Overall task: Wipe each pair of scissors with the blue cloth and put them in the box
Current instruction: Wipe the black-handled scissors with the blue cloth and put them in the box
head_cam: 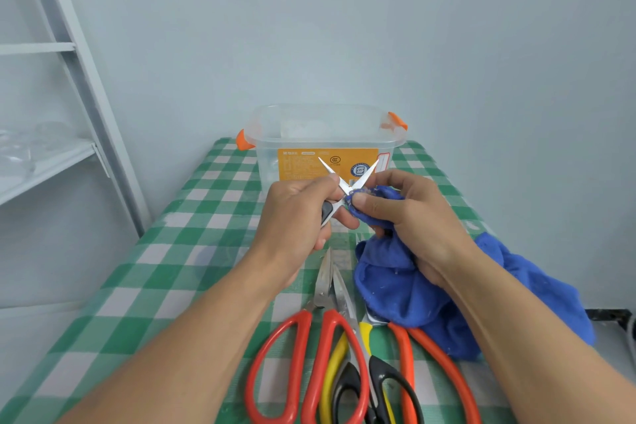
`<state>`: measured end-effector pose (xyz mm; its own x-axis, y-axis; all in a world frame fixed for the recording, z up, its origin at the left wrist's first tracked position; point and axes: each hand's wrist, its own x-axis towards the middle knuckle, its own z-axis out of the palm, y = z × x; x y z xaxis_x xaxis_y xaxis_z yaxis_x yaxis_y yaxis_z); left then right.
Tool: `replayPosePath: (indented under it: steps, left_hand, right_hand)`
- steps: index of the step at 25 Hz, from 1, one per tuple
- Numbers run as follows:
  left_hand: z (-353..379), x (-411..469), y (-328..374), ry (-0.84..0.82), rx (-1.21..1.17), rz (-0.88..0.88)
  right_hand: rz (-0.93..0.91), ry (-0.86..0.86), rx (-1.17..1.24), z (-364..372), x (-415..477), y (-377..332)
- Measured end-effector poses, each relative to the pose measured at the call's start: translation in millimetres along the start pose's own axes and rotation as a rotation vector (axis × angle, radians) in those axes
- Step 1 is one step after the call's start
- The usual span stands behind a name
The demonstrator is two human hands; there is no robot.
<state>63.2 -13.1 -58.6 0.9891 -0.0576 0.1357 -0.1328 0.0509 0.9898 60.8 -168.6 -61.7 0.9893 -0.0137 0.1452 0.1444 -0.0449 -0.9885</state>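
My left hand grips a small pair of scissors by its grey handles, its thin blades spread in a V pointing up. My right hand pinches a fold of the blue cloth against the base of the right blade. The rest of the cloth hangs down onto the table. Behind the hands stands the clear plastic box with orange clips and an orange label; I see no scissors inside it. Red-handled scissors, yellow-and-black scissors and orange-handled scissors lie at the front.
The table carries a green and white checked cloth and stands against a pale wall. A white metal shelf frame stands to the left. The table's right edge runs close beside the blue cloth.
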Motion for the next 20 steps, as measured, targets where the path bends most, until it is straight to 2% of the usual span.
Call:
replayPosePath:
  steps: [5,10,13,16,20]
  left_hand:
    - [2.2,-1.4,1.4,-0.023,-0.012,0.029]
    - [-1.4,-0.4,0.6,0.022,-0.044,-0.006]
    - [-3.0,0.1,1.3,0.022,-0.034,-0.02]
    - [-2.1,0.1,1.2,0.022,-0.029,-0.022]
    - [3.9,-2.5,0.3,0.012,-0.038,0.012]
  right_hand:
    - [-0.074,0.07,-0.098,4.9,0.4,-0.2]
    - [0.059,-0.027,0.097,-1.3,1.9,-0.3]
    - [0.056,-0.047,0.177,-3.3,0.4,-0.1]
    - [0.007,-0.035,0.086,-0.9,-1.8,0.4]
    - [-0.073,0.085,-0.079,4.4,-3.1,-1.4]
